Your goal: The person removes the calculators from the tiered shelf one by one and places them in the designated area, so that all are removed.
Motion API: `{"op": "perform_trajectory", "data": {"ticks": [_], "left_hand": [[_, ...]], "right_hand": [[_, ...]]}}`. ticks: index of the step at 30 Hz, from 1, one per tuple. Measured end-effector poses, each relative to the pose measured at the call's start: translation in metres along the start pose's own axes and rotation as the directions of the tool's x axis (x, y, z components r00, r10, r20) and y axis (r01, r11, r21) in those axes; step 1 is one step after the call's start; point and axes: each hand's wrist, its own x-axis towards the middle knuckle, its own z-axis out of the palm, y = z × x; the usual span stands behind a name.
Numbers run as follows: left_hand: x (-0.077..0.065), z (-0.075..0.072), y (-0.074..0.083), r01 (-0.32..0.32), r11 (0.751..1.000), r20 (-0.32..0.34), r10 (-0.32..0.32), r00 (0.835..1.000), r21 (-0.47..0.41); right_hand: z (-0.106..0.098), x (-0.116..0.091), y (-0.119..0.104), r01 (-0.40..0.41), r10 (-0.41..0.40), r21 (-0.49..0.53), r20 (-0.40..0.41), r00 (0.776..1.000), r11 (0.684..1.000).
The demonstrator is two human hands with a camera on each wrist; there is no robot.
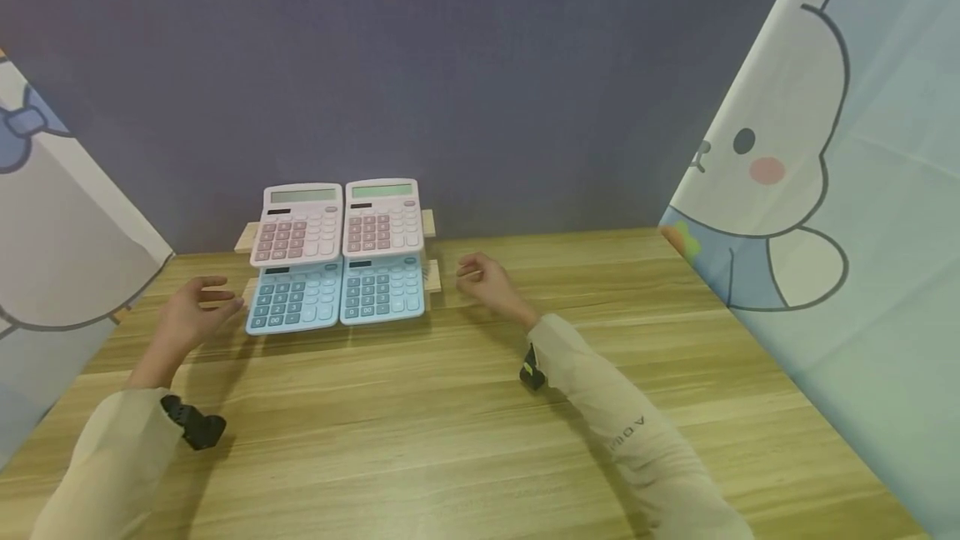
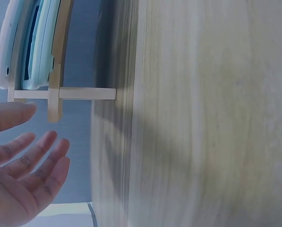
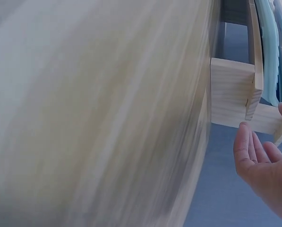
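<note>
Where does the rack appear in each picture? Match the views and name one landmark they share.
Head: left of centre, the rack is mostly hidden by calculators, its pale ends showing at both sides.
Left wrist: upper left, the rack seen from its side.
Right wrist: upper right, the rack partly cut off by the frame.
Shared landmark: the table, at bottom, right and left respectively.

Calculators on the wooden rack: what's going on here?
A person has both bare hands at the ends of a wooden rack on the table. It holds four calculators: two pink calculators in the upper row, two blue calculators in the lower. The left hand is close to the rack's left end; contact is unclear. The right hand is off its right end, apart from it. Neither hand grips anything.
</note>
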Motion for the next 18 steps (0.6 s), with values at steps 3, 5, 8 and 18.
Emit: {"op": "perform_trajectory", "data": {"ticks": [3, 5, 8, 18], "left_hand": [[0.002, 0.001, -0.002, 0.012, 1.0, 0.008, -0.012, 1.0, -0.016], [0.003, 0.001, -0.004, 0.026, 0.999, 0.018, -0.026, 0.999, -0.028], [0.006, 0.002, -0.005, 0.063, 0.997, 0.035, -0.062, 0.997, -0.053], [0.012, 0.007, -0.008, 0.151, 0.981, 0.102, -0.139, 0.985, -0.118]], "right_hand": [[0.005, 0.002, 0.0, -0.02, 0.02, 0.018, 0.005, 1.0, 1.0], [0.008, 0.004, 0.001, -0.032, 0.032, 0.018, 0.01, 0.999, 0.999], [0.013, 0.008, 0.001, -0.05, 0.049, 0.025, 0.014, 0.999, 0.998], [0.025, 0.019, 0.001, -0.113, 0.111, 0.058, 0.029, 0.993, 0.992]]}}
